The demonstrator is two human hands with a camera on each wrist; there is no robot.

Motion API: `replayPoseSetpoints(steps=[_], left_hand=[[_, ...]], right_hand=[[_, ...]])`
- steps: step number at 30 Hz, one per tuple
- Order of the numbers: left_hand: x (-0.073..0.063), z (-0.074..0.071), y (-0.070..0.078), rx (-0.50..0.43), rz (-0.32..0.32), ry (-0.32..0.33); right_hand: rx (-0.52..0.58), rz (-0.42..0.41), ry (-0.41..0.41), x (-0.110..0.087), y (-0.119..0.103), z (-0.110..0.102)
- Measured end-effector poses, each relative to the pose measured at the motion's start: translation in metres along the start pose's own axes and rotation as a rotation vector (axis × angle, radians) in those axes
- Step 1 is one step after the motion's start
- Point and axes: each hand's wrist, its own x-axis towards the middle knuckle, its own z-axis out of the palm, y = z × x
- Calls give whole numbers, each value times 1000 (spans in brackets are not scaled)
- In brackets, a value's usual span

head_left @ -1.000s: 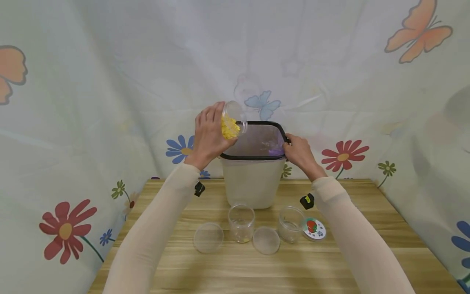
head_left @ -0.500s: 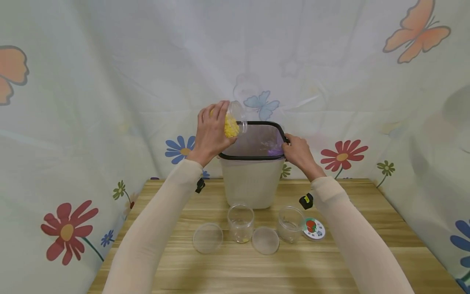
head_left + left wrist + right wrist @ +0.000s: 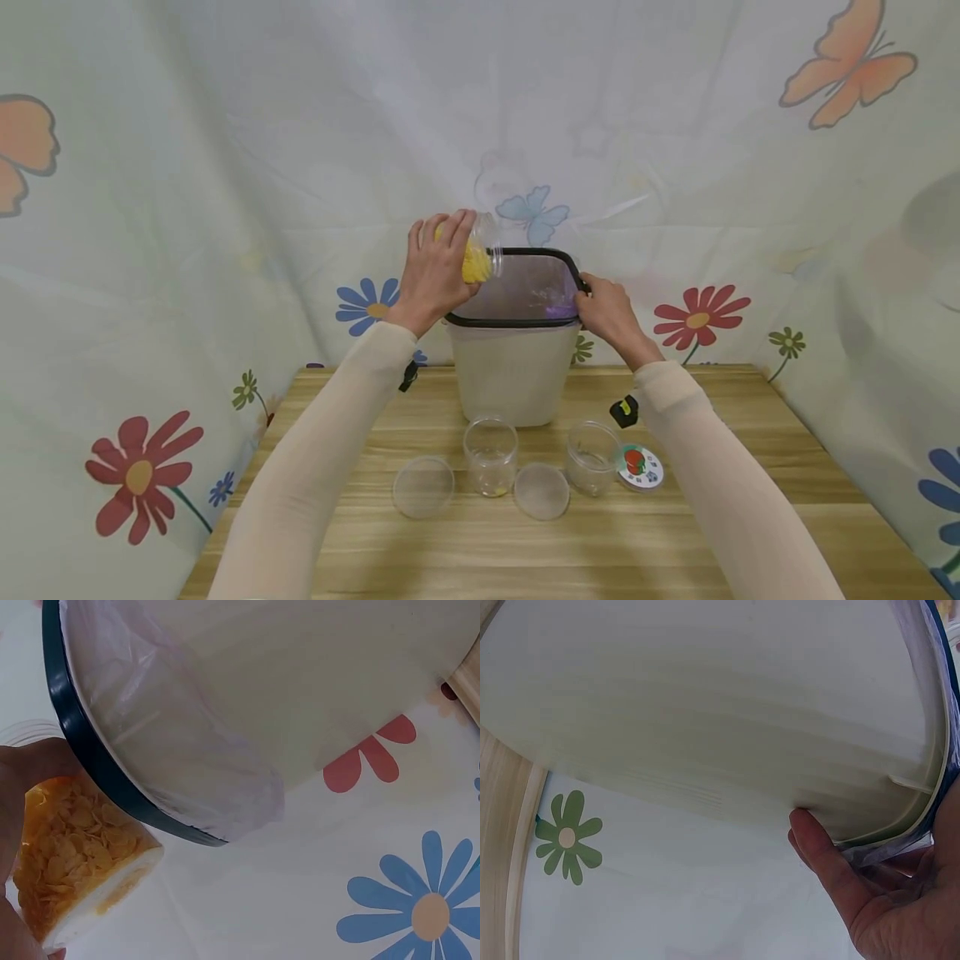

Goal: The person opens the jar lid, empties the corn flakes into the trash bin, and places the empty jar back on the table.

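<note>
My left hand (image 3: 433, 271) grips a clear plastic jar (image 3: 491, 233) tilted on its side, its mouth toward the bin's left rim. Yellow flakes (image 3: 82, 847), much like cornflakes, lie inside the jar. The pale bin (image 3: 512, 367) stands upright on the table, with a black rim (image 3: 517, 322) and a thin purple liner bag (image 3: 172, 735). At the bin's right edge, my right hand (image 3: 609, 312) holds the rim. In the right wrist view, the right fingers (image 3: 817, 847) lie along the outside wall below the rim. The bin's bottom is hidden.
Two clear open jars, a left one (image 3: 491, 458) with a few yellow bits and a right one (image 3: 592, 458), stand before the bin. Two translucent lids, one left (image 3: 423, 487) and one middle (image 3: 542, 492), lie nearby. A round tomato-printed lid (image 3: 641, 467) lies on the wooden table (image 3: 480, 554).
My left hand has shifted slightly right with the jar, which is turned a little more, and the flakes sit differently inside it. The right hand stays on the rim.
</note>
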Motion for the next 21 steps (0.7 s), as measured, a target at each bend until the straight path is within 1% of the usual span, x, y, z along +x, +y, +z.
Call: replayPoseSetpoints(steps=[7, 21], left_hand=[[1, 3, 0, 22, 9, -2], [1, 6, -2, 67, 44, -16]], right_hand=[[-11, -3, 6, 0, 0, 2], [16, -4, 8, 0, -1, 2]])
